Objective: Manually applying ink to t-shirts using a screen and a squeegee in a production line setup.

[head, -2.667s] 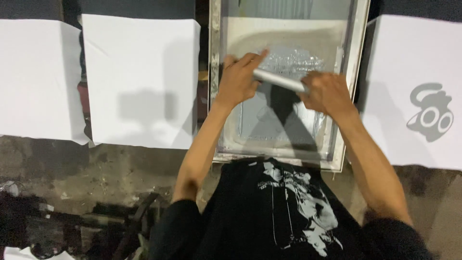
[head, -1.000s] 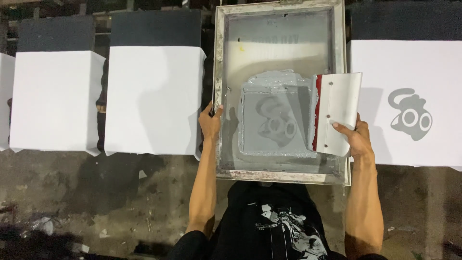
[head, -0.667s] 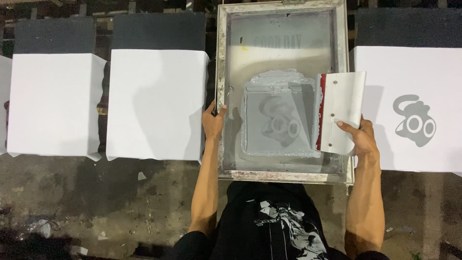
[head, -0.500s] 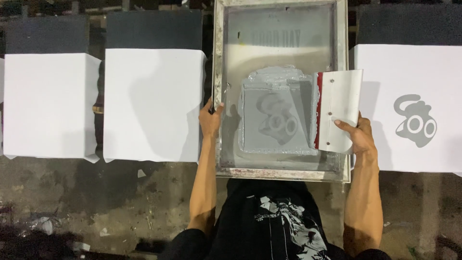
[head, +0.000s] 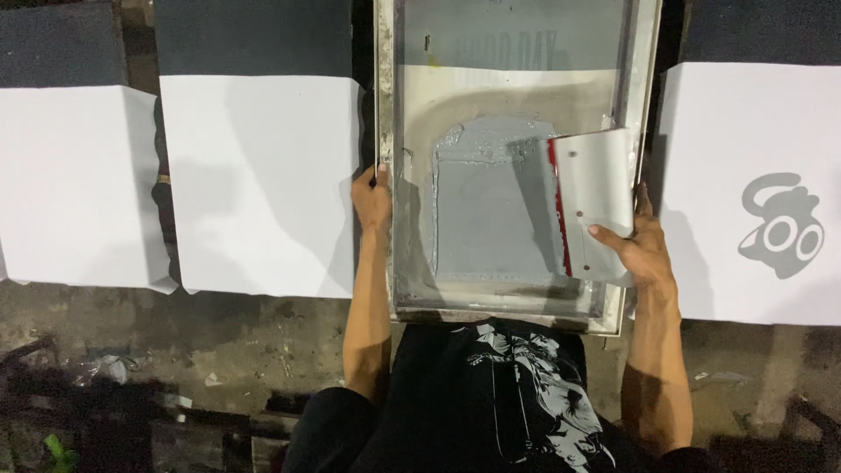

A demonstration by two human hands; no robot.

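We held the frame [head: 383,131] by its two side rails: our left hand [head: 371,200] closed around the left rail, thumb on top, and our right hand [head: 642,250] gripped the right rail while its thumb and fingers also pinned the squeegee [head: 597,197] flat against the mesh. The squeegee lay just inside our right grip, red edge turned toward the middle, and the grey ink [head: 491,215] spread from it across to the left hand's side in a smooth rectangle.

As we judged it, the printing ran from right to left. The sheet [head: 753,140] outside our right hand already carried a grey cartoon print [head: 782,225], so that one was done. The blank sheet [head: 263,175] outside our left hand and the far sheet [head: 66,175] beyond it were still bare, so at least two were left.

What lay under the frame we could not see, nor whether the frame rested flat or was lifted. Its top was cut off, as was the printed sheet's right edge, and the floor [head: 175,350] below was too dark to read
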